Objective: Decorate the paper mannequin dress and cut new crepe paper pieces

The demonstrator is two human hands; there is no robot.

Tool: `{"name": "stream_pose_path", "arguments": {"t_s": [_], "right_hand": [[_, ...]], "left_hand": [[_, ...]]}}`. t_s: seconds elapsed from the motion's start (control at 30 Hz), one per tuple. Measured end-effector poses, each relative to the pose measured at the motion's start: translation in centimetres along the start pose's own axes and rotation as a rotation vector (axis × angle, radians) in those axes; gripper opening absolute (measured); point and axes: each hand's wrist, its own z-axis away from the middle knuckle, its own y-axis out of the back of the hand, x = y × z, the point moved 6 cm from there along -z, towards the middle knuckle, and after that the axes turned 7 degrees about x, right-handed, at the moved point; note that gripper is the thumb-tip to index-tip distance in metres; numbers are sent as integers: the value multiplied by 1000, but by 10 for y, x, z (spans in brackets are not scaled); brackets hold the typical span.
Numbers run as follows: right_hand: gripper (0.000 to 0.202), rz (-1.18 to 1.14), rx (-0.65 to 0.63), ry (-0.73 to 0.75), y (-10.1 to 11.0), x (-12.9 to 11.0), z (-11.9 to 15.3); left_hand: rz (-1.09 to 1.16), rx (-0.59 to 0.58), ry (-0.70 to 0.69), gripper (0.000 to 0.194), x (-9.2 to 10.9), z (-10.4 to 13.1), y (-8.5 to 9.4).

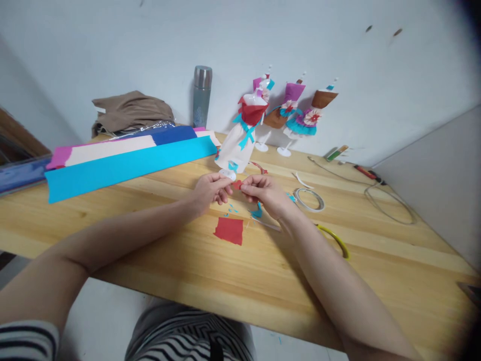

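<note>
Between my two hands is a small piece of red crepe paper (237, 185). My left hand (210, 191) pinches its left side, the other fingers loosely curled. Thumb and forefinger of my right hand (265, 193) grip its right edge. Just behind my left fingertips is the white round base (228, 174) of a small dress form in a red top and white paper skirt (236, 148) with a turquoise bow. A red paper square (229, 230) lies flat on the table in front of my hands, near turquoise scraps (257, 210).
Three more dressed forms (315, 116) stand by the wall. To the left are a turquoise paper roll (131, 168), brown cloth (131, 113) and a steel flask (202, 95). On the right lie a tape roll (308, 199), a yellow curved handle (336, 239) and a grey cable (391, 215).
</note>
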Motion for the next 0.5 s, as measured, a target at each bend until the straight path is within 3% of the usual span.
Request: {"name": "stream_pose_path", "arguments": {"t_s": [0.17, 0.3, 0.5], "right_hand": [[34, 61, 64, 44, 3, 4, -6], [33, 122, 78, 93, 3, -2, -7], [30, 114, 50, 39, 1, -9, -1]], "left_hand": [[105, 89, 135, 9, -12, -16, 8], [189, 91, 198, 4, -15, -25, 9], [147, 57, 166, 3, -15, -13, 8]]}}
